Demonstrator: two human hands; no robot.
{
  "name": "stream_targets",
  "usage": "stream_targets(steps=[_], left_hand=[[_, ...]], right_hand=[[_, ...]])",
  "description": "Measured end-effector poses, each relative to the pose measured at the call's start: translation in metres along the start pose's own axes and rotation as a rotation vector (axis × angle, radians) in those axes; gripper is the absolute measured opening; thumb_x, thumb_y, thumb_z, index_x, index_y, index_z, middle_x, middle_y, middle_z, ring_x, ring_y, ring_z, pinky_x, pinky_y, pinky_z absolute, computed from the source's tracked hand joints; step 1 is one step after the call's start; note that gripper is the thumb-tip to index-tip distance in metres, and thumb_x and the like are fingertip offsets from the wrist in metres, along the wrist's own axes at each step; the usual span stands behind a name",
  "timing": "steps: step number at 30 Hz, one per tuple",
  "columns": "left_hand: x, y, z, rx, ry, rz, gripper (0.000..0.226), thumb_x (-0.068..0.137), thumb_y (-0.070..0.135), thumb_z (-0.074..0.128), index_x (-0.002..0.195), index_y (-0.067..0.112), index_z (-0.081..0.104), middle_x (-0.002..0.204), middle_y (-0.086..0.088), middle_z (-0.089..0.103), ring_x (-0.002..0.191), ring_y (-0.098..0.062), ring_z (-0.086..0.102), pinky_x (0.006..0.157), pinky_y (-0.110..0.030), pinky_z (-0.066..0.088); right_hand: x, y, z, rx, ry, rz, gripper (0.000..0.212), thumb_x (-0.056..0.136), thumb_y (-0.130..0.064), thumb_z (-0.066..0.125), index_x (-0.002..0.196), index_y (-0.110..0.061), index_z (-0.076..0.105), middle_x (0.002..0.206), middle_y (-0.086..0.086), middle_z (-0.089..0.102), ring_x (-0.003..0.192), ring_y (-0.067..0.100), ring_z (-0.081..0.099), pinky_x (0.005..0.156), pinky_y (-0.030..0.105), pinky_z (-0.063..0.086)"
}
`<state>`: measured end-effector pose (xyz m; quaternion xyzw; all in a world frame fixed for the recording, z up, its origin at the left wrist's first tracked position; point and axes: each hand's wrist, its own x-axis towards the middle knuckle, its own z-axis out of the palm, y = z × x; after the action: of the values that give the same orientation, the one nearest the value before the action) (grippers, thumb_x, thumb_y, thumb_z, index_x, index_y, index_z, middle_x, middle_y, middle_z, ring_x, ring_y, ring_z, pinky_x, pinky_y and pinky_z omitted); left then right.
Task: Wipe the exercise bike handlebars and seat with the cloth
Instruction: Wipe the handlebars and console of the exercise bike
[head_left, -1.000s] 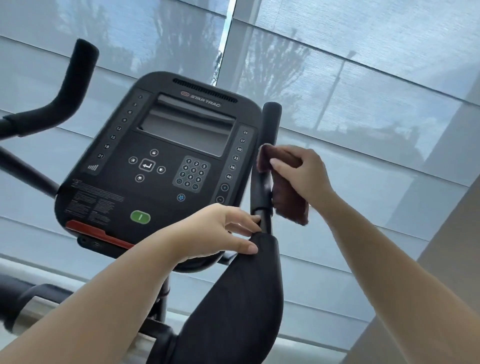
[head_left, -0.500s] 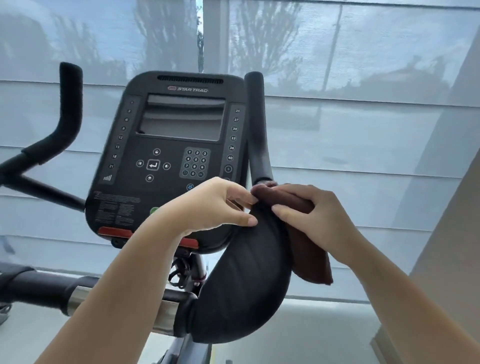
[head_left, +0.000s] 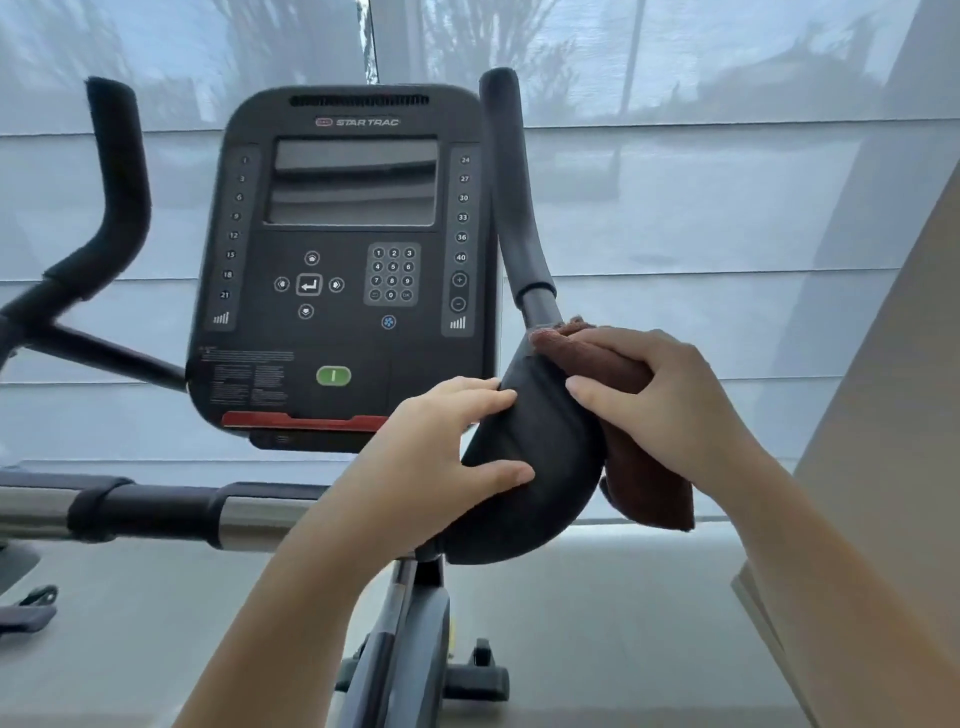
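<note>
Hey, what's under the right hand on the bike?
Under the right hand is the brown cloth, pressed against the black elbow pad, its tail hanging below. The pad's surface beneath the cloth is covered, so it can't be seen.

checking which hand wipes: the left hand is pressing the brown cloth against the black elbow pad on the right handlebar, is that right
Not quite. In the head view the right hand presses the brown cloth against the black elbow pad on the right handlebar; the left hand only steadies the pad, bare.
</note>
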<state>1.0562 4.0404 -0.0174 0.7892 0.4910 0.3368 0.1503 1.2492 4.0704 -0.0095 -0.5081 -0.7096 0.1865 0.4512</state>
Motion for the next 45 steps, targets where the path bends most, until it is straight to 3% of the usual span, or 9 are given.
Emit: stream_targets(steps=[4, 8, 12, 15, 21, 28, 34, 38, 45], left_hand=[[-0.018, 0.005, 0.013, 0.065, 0.171, 0.039, 0.046, 0.079, 0.023, 0.069, 0.123, 0.016, 0.057, 0.126, 0.007, 0.053, 0.115, -0.006, 0.047, 0.092, -0.014, 0.032], [-0.032, 0.018, 0.028, 0.168, 0.346, 0.005, 0.036, 0.080, 0.019, 0.068, 0.114, 0.008, 0.062, 0.111, -0.002, 0.058, 0.099, -0.014, 0.054, 0.081, -0.016, 0.034], [-0.050, 0.036, 0.043, 0.321, 0.413, -0.066, 0.034, 0.080, 0.013, 0.068, 0.111, 0.001, 0.063, 0.108, -0.013, 0.060, 0.099, -0.026, 0.056, 0.085, -0.033, 0.044], [-0.067, 0.049, 0.049, 0.429, 0.434, -0.114, 0.029, 0.078, 0.012, 0.069, 0.103, -0.002, 0.065, 0.101, -0.017, 0.063, 0.092, -0.031, 0.059, 0.080, -0.045, 0.049], [-0.107, 0.076, 0.071, 0.562, 0.480, -0.228, 0.024, 0.076, 0.009, 0.070, 0.097, -0.003, 0.066, 0.094, -0.019, 0.065, 0.085, -0.036, 0.060, 0.076, -0.046, 0.048], [-0.175, 0.097, 0.105, 0.608, 0.451, -0.354, 0.031, 0.080, 0.015, 0.069, 0.106, -0.001, 0.064, 0.110, -0.021, 0.063, 0.101, -0.037, 0.059, 0.084, -0.048, 0.046], [-0.237, 0.094, 0.100, 0.683, 0.474, -0.439, 0.035, 0.078, 0.014, 0.071, 0.108, -0.001, 0.063, 0.109, -0.021, 0.064, 0.100, -0.038, 0.060, 0.083, -0.049, 0.047], [-0.274, 0.087, 0.096, 0.689, 0.502, -0.471, 0.035, 0.078, 0.015, 0.070, 0.108, 0.000, 0.062, 0.109, -0.021, 0.063, 0.099, -0.037, 0.060, 0.083, -0.049, 0.047], [-0.370, 0.069, 0.084, 0.670, 0.500, -0.577, 0.034, 0.078, 0.015, 0.070, 0.108, 0.001, 0.062, 0.110, -0.020, 0.063, 0.099, -0.036, 0.059, 0.083, -0.049, 0.047]], right_hand=[[-0.027, -0.002, 0.005, -0.005, 0.049, 0.017, 0.033, 0.075, -0.026, 0.066, 0.097, -0.051, 0.062, 0.095, -0.002, 0.054, 0.087, 0.001, 0.056, 0.081, 0.015, 0.043], [-0.050, -0.003, 0.011, 0.123, 0.056, 0.062, 0.033, 0.075, -0.025, 0.067, 0.100, -0.045, 0.064, 0.091, -0.001, 0.050, 0.079, 0.020, 0.063, 0.081, 0.039, 0.053], [-0.072, -0.001, 0.012, 0.187, 0.030, 0.026, 0.033, 0.074, -0.024, 0.069, 0.102, -0.041, 0.065, 0.094, -0.002, 0.054, 0.086, 0.012, 0.060, 0.087, 0.036, 0.050], [-0.087, 0.004, -0.002, 0.281, -0.074, 0.015, 0.030, 0.075, -0.023, 0.070, 0.099, -0.041, 0.066, 0.097, 0.003, 0.058, 0.084, 0.021, 0.065, 0.085, 0.041, 0.051], [-0.131, 0.027, -0.029, 0.375, -0.132, 0.035, 0.035, 0.074, -0.024, 0.072, 0.098, -0.049, 0.064, 0.093, -0.004, 0.054, 0.082, 0.025, 0.065, 0.078, 0.045, 0.054], [-0.178, 0.021, -0.021, 0.473, -0.289, 0.023, 0.032, 0.076, -0.026, 0.070, 0.100, -0.046, 0.064, 0.094, -0.009, 0.055, 0.086, 0.031, 0.064, 0.079, 0.049, 0.053], [-0.211, 0.001, -0.002, 0.473, -0.364, -0.063, 0.036, 0.076, -0.022, 0.070, 0.102, -0.046, 0.064, 0.098, -0.007, 0.058, 0.093, 0.014, 0.061, 0.089, 0.040, 0.050], [-0.235, -0.014, 0.013, 0.449, -0.386, -0.101, 0.037, 0.075, -0.022, 0.070, 0.104, -0.043, 0.065, 0.102, -0.008, 0.058, 0.095, -0.002, 0.055, 0.087, 0.020, 0.045], [-0.309, -0.052, 0.059, 0.392, -0.461, -0.123, 0.038, 0.074, -0.025, 0.070, 0.108, -0.040, 0.064, 0.099, -0.006, 0.053, 0.096, 0.007, 0.055, 0.088, 0.023, 0.045]])
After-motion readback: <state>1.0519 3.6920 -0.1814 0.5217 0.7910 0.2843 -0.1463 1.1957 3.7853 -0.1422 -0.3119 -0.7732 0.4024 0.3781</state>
